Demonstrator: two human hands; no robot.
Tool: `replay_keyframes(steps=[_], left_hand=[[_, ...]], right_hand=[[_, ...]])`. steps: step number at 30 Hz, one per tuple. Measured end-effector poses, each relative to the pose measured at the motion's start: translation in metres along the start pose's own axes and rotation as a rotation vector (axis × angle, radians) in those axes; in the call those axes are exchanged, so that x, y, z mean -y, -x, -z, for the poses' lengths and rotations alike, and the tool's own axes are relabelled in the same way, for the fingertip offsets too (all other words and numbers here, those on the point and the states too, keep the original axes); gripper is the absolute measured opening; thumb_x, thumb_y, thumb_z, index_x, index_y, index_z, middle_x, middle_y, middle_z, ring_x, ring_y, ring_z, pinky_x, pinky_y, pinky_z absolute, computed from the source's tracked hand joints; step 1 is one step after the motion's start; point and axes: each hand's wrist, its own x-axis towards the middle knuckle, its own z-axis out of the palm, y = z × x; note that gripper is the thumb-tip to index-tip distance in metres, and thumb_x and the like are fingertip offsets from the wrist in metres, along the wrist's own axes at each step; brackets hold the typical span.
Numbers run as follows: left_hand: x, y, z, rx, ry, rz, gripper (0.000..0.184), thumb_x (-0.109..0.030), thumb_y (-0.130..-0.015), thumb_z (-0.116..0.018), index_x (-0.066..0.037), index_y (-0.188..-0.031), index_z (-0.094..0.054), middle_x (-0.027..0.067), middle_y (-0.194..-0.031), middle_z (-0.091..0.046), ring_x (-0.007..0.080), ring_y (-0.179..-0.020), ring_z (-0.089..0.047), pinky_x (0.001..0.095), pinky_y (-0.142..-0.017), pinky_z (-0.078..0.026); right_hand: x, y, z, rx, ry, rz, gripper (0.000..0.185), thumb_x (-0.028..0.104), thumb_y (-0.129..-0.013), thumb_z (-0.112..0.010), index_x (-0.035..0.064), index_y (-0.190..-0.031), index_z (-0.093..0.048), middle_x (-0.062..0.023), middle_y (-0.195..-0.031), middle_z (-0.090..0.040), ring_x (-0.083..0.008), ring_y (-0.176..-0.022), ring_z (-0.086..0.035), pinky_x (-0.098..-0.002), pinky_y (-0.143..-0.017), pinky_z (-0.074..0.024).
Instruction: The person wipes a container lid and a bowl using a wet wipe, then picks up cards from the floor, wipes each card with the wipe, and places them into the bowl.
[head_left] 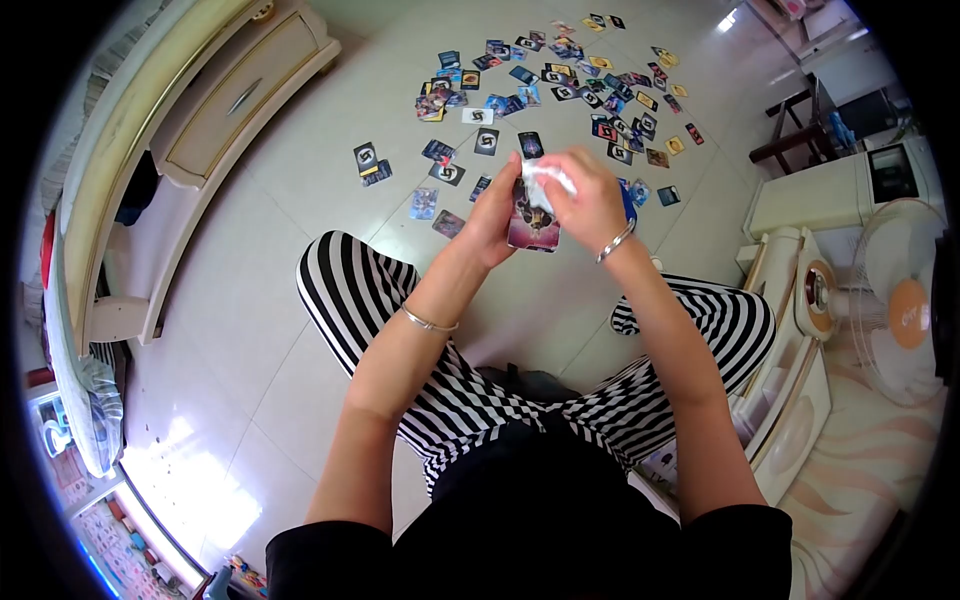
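My left hand holds a card with a dark figure on a pinkish ground, gripping it by its left edge. Pressed over the card's upper part is a crumpled white tissue, pinched in the fingers of my right hand. Just above the hands lies a dark card. Many more cards are scattered over the tiled floor beyond, among them a black-and-white one and a pale blue one. A blue item shows partly behind my right hand.
My striped legs are bent on either side on the floor. A cream drawer cabinet stands at the left. At the right are a fan, a white cabinet and a dark wooden chair.
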Motion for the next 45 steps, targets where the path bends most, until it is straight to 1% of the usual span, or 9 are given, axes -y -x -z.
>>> replay_keyframes(steps=[7, 11, 16, 27, 28, 29, 34, 37, 45], left_hand=[[0.0, -0.005, 0.007, 0.245, 0.156, 0.059, 0.06, -0.048, -0.097, -0.027, 0.001, -0.121, -0.051, 0.0131, -0.097, -0.063, 0.0223, -0.088, -0.062, 0.0346, -0.08, -0.051], [-0.001, 0.0, -0.003, 0.109, 0.114, 0.068, 0.059, -0.05, -0.096, -0.028, 0.001, -0.114, -0.051, 0.0144, -0.1, -0.062, 0.0247, -0.09, -0.063, 0.0362, -0.079, -0.052], [-0.001, -0.011, 0.012, 0.094, 0.158, 0.028, 0.043, -0.031, -0.099, -0.032, 0.002, -0.124, -0.045, 0.0154, -0.108, -0.059, 0.0255, -0.097, -0.061, 0.0394, -0.081, -0.053], [0.01, -0.012, 0.011, -0.173, -0.063, 0.038, 0.041, -0.034, -0.098, -0.034, -0.003, -0.121, -0.05, 0.0115, -0.106, -0.061, 0.0212, -0.093, -0.061, 0.0365, -0.08, -0.052], [0.01, -0.015, 0.018, -0.059, -0.035, -0.031, 0.042, -0.033, -0.098, -0.034, -0.002, -0.12, -0.049, 0.0131, -0.108, -0.06, 0.0224, -0.096, -0.061, 0.037, -0.082, -0.051], [0.011, -0.02, 0.025, -0.035, 0.008, -0.067, 0.042, -0.033, -0.098, -0.034, -0.001, -0.121, -0.048, 0.0148, -0.112, -0.059, 0.0233, -0.097, -0.06, 0.0364, -0.084, -0.05], [0.019, -0.023, 0.017, -0.146, -0.234, -0.045, 0.036, -0.03, -0.097, -0.037, 0.0, -0.111, -0.052, 0.0132, -0.102, -0.063, 0.0211, -0.086, -0.062, 0.0325, -0.072, -0.053], [0.032, -0.032, 0.025, -0.245, -0.42, 0.007, 0.032, -0.031, -0.095, -0.042, -0.002, -0.103, -0.054, 0.0091, -0.09, -0.063, 0.017, -0.075, -0.062, 0.0304, -0.063, -0.053], [0.067, -0.103, 0.02, -0.214, -0.695, 0.051, 0.017, -0.016, -0.091, -0.051, -0.004, -0.103, -0.055, 0.0032, -0.084, -0.06, 0.0108, -0.074, -0.059, 0.0261, -0.066, -0.052]], right_hand=[[0.02, 0.044, 0.005, 0.063, -0.11, 0.06, 0.016, 0.006, -0.074, -0.061, 0.0078, -0.09, -0.062, -0.0087, -0.085, -0.06, -0.0275, -0.071, -0.061, -0.0347, -0.06, -0.0485], [-0.005, 0.016, 0.01, 0.016, -0.234, -0.237, 0.015, 0.005, -0.075, -0.064, 0.002, -0.089, -0.06, -0.0106, -0.083, -0.06, -0.0234, -0.074, -0.06, -0.0301, -0.067, -0.047], [0.006, 0.042, 0.015, 0.034, -0.112, -0.122, 0.012, 0.009, -0.077, -0.062, 0.004, -0.088, -0.061, -0.0119, -0.082, -0.06, -0.0282, -0.073, -0.06, -0.0333, -0.064, -0.047], [0.003, 0.026, -0.009, 0.052, -0.166, -0.143, 0.013, 0.011, -0.078, -0.064, 0.0025, -0.087, -0.059, -0.0099, -0.079, -0.06, -0.0225, -0.072, -0.06, -0.0298, -0.065, -0.0461], [0.004, 0.032, -0.01, 0.1, -0.22, -0.138, 0.012, 0.012, -0.078, -0.064, 0.0026, -0.085, -0.06, -0.0091, -0.078, -0.06, -0.0206, -0.07, -0.059, -0.0287, -0.064, -0.0454], [0.005, 0.043, -0.011, 0.144, -0.271, -0.178, 0.015, 0.02, -0.079, -0.064, 0.0052, -0.08, -0.061, -0.0121, -0.076, -0.061, -0.0266, -0.066, -0.059, -0.0326, -0.059, -0.0451], [-0.034, 0.091, -0.023, 0.02, -0.624, -0.776, 0.021, 0.022, -0.082, -0.065, 0.0014, -0.078, -0.065, -0.0029, -0.069, -0.062, -0.0071, -0.063, -0.054, -0.0245, -0.056, -0.0415], [-0.042, 0.096, -0.02, -0.005, -0.917, -1.004, 0.018, 0.019, -0.082, -0.066, 0.0009, -0.079, -0.067, 0.0019, -0.067, -0.06, -0.0047, -0.061, -0.053, -0.0214, -0.054, -0.0403], [-0.127, 0.099, 0.0, -0.072, -0.813, -1.037, 0.014, 0.011, -0.084, -0.058, 0.0026, -0.082, -0.069, 0.0021, -0.067, -0.06, -0.0053, -0.055, -0.051, -0.0213, -0.046, -0.0377]])
